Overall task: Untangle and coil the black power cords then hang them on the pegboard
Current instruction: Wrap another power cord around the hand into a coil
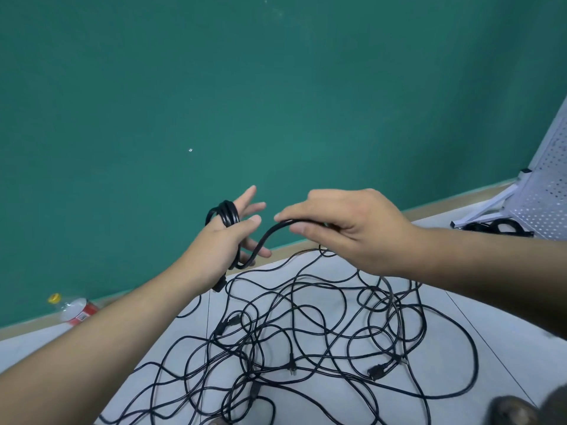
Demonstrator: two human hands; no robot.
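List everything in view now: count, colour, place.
wall: one, green, behind
floor: one, pale grey
pegboard: one, white, far right
bottle: one, clear, red label, yellow cap, lying by the wall, left
tangled cords: several, black, heaped on the floor
coiled cords: count unclear, black, at the pegboard's foot
wound cord: one, black, looped round straight fingers, centre
left hand: one, carrying the wound cord
right hand: one, pinching the wound cord's free run

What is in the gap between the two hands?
In the head view, a black cord bridges it, curving from the coil around the left hand up to the right hand, which pinches it.
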